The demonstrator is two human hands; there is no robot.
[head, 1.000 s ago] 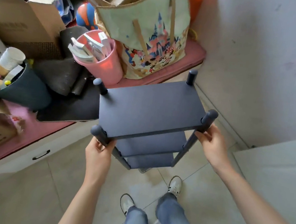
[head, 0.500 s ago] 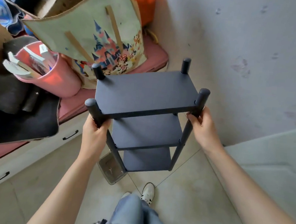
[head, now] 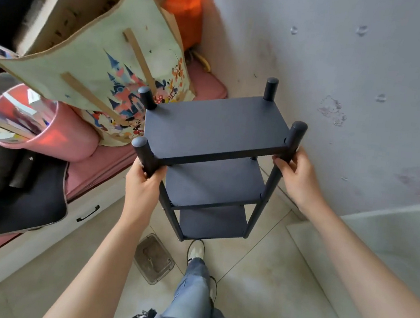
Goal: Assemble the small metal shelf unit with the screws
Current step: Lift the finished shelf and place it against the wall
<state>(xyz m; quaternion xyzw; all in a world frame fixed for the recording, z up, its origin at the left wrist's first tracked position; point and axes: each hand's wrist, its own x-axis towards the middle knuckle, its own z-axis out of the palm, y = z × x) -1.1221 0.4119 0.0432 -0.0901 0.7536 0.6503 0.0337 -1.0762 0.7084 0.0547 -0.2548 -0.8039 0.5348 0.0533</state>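
In the head view, the left hand [head: 141, 186] curls round the near-left post of the dark shelf unit [head: 217, 131], and the right hand [head: 295, 177] grips the near-right post, both arms outstretched. The unit stands upright by the wall [head: 368, 72], now nearer it than half a second ago.

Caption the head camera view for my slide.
Left hand and right hand grip the front posts of a dark three-tier shelf unit.

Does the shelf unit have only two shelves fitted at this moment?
No, the shelf unit shows three dark shelves stacked between its four posts, while the left hand and right hand grip the near posts.
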